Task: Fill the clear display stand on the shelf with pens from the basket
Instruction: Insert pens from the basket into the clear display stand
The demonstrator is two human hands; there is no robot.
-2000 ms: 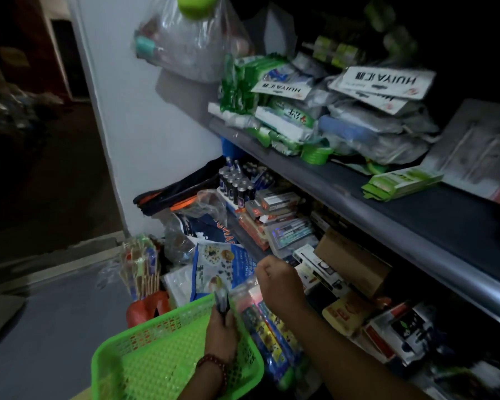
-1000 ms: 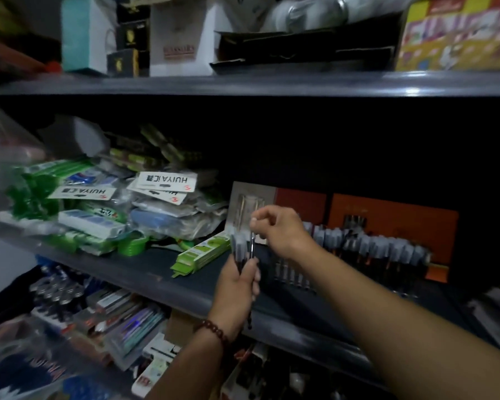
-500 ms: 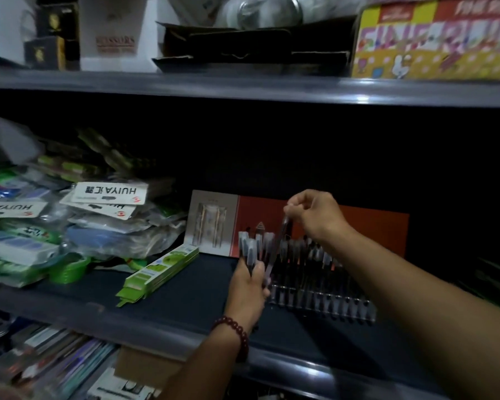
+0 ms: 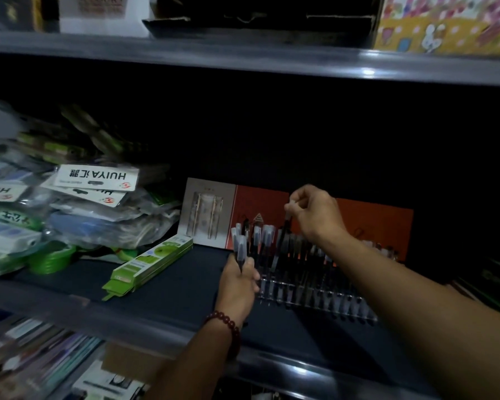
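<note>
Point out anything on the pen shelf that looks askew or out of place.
The green flat packs lie diagonally across the shelf, loose between the bagged heap and the clear display stand. In the stand, pens lean at mixed angles rather than upright. Nothing looks spilled or broken.

The clear plastic tiered display stand [image 4: 315,298] sits on the dark grey shelf [image 4: 185,287], its stepped rows running left to right. Dark pens with frosted translucent caps [image 4: 300,249] stand in its rear rows, upright or slightly leaning and packed close together. A small bundle of the same capped pens [image 4: 240,246] stands caps-up at the stand's left end, gripped by the left hand [image 4: 238,284]. A single dark pen [image 4: 285,229] hangs nearly vertical over the rear left rows, pinched at its top by the right hand [image 4: 315,215]. Whether its tip touches a slot cannot be told.
</note>
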